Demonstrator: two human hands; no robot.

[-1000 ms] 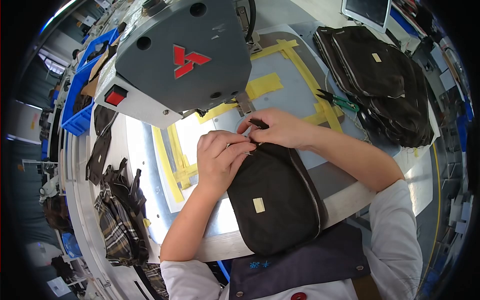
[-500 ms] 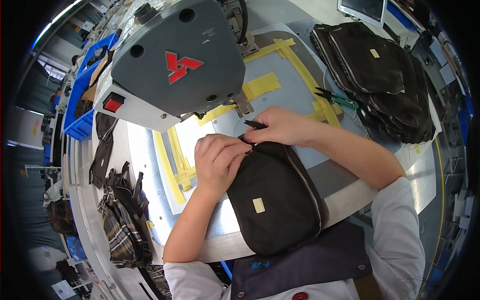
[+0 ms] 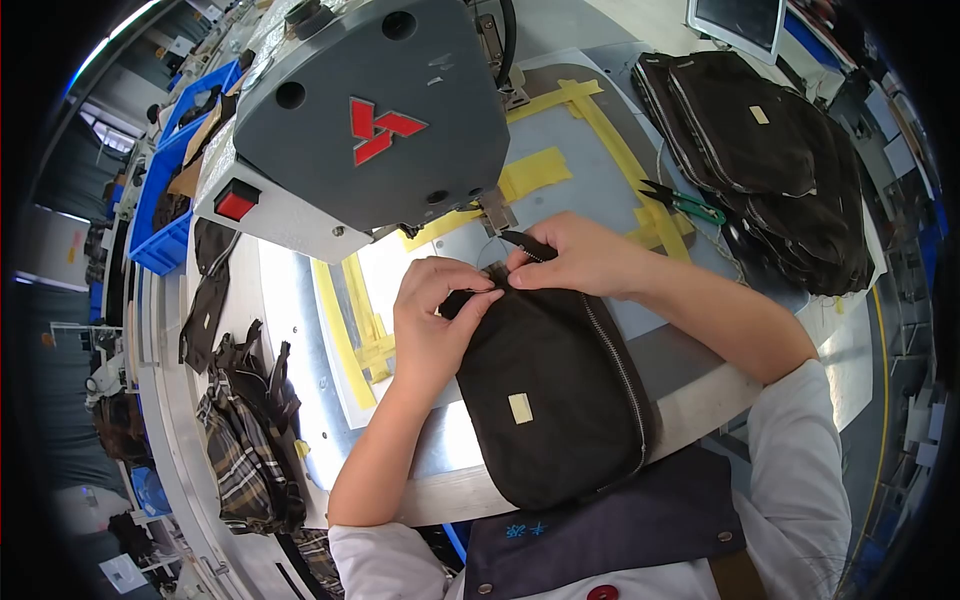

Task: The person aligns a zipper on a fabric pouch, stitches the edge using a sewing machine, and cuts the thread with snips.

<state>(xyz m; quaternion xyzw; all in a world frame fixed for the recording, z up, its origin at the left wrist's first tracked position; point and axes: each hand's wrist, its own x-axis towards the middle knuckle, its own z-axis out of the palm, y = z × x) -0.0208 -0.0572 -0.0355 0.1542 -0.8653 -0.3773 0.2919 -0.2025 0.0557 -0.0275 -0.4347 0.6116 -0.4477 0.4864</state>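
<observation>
A dark bag panel with a metal zipper along its right side and a small pale label lies at the table's front edge. My left hand pinches the panel's top edge between thumb and fingers. Just to the right, my right hand grips the same edge, where a dark strip sticks out past its fingers. Between the two hands a small dark tab shows at the edge. Both hands are just in front of the sewing machine's needle area.
The grey sewing machine head stands close behind my hands. Green-handled thread snips lie right of the yellow-taped plate. Dark zippered panels are stacked at the right. A plaid piece lies left, with blue bins beyond.
The fingers of both hands have shifted on the panel's top edge, and more of the dark strip and the small tab shows. The whole view has moved slightly.
</observation>
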